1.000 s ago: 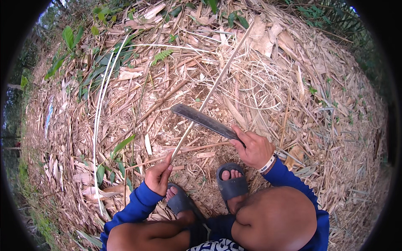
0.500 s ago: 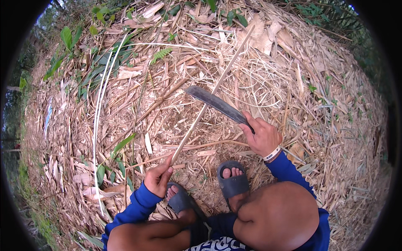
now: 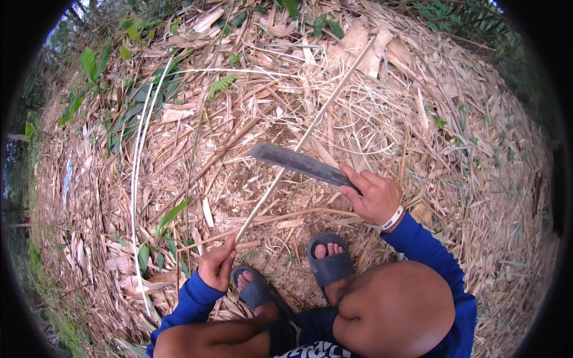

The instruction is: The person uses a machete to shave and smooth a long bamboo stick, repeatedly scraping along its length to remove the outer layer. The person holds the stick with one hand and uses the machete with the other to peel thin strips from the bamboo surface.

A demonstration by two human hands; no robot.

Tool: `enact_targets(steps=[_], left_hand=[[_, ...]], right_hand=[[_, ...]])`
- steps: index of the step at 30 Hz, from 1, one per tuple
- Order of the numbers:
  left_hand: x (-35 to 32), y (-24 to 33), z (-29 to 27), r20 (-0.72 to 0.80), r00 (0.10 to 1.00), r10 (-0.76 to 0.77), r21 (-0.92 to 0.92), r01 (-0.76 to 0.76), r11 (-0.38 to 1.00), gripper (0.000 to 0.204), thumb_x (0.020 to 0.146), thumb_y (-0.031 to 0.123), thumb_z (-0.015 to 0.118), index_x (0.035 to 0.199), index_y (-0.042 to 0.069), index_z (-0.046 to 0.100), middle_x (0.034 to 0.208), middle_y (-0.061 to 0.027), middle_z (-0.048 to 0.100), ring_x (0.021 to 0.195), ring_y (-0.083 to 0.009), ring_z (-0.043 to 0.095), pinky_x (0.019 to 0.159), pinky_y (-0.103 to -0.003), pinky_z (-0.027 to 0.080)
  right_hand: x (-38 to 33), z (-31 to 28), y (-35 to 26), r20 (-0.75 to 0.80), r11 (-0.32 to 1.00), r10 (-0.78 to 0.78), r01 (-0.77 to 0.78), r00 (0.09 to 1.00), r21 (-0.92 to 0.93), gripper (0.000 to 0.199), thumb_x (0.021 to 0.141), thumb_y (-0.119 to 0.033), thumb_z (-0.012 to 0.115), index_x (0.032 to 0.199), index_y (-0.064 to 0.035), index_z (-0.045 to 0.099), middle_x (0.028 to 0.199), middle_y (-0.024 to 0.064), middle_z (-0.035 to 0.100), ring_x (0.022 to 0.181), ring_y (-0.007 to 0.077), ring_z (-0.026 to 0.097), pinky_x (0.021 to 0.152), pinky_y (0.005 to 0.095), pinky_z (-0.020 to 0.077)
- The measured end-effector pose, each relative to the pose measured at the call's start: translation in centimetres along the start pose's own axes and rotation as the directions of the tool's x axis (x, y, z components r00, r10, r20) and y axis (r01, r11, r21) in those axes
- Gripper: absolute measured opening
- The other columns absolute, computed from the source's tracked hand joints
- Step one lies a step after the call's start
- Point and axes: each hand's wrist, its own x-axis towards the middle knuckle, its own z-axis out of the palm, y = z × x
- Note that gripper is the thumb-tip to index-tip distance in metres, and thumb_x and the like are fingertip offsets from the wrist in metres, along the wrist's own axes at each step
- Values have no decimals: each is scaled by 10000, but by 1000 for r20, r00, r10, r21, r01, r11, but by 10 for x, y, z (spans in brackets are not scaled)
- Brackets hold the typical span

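Closed round the near end of a long, thin strip of split bamboo (image 3: 323, 111) is my left hand (image 3: 217, 263). The strip slants up and away to the right over the ground. My right hand (image 3: 375, 196) grips a machete (image 3: 296, 161) by its handle, which my fingers mostly hide. Its dark, broad blade points left and lies across the middle of the strip. From above, I cannot tell whether the edge bites into the bamboo or only rests against it.
Dry leaves and husks (image 3: 412, 119) cover the ground. A heap of thin curled shavings (image 3: 370, 128) lies beyond the blade. Long pale strips (image 3: 140, 155) stand out at left, beside green leaves (image 3: 173, 215). My sandalled feet (image 3: 330, 259) are close below the strip.
The machete blade has slid down along the strip toward me and turned flatter. My left hand has shifted slightly left and nearer, still holding the strip.
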Motion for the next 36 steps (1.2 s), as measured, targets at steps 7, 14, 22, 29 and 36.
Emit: enact_targets(steps=[7, 14, 22, 29, 36], left_hand=[[-6, -13, -4, -64, 986, 152, 109, -145, 983, 436, 912, -65, 539, 1345, -17, 551, 733, -187, 589, 616, -269, 598, 626, -324, 485], [-15, -14, -10, -27, 984, 174, 204, -165, 965, 486, 891, -77, 548, 1369, 9, 540, 692, -163, 542, 585, -278, 544, 608, -325, 468], [-18, -18, -6, 66, 991, 115, 124, -122, 985, 467, 908, -45, 565, 1370, 17, 542, 669, -145, 524, 563, -221, 539, 598, -316, 475], [3, -4, -7, 261, 911, -320, -641, 411, 648, 379, 1034, 154, 439, 1361, -25, 510, 578, 12, 431, 433, -64, 357, 411, -212, 298], [37, 12, -7, 259, 921, -292, -725, 385, 571, 291, 1044, 205, 414, 1033, -27, 588, 546, 16, 366, 395, -77, 320, 380, -227, 276]], right_hand=[[2, -8, -2, 5, 999, -1, 1, 1000, -41, 423, 984, -379, 556, 1269, -75, 634, 735, 161, 649, 604, 335, 625, 544, 409, 501], [14, -5, 49, -190, 979, 189, -170, 963, 113, 413, 969, -368, 583, 1259, -80, 641, 787, 180, 672, 610, 353, 629, 559, 432, 502], [42, -15, 141, -241, 842, 538, -526, 807, 119, 506, 1001, -462, 496, 1178, -29, 688, 549, 148, 543, 482, 288, 551, 488, 409, 423], [16, 6, 58, -332, 892, 388, -261, 860, 368, 437, 979, -368, 577, 1248, -32, 656, 597, 105, 544, 530, 159, 524, 508, 324, 417], [-24, 41, -62, -100, 928, -231, 250, 968, 277, 530, 870, -355, 699, 1326, -99, 612, 677, 60, 540, 556, 212, 579, 545, 332, 485]])
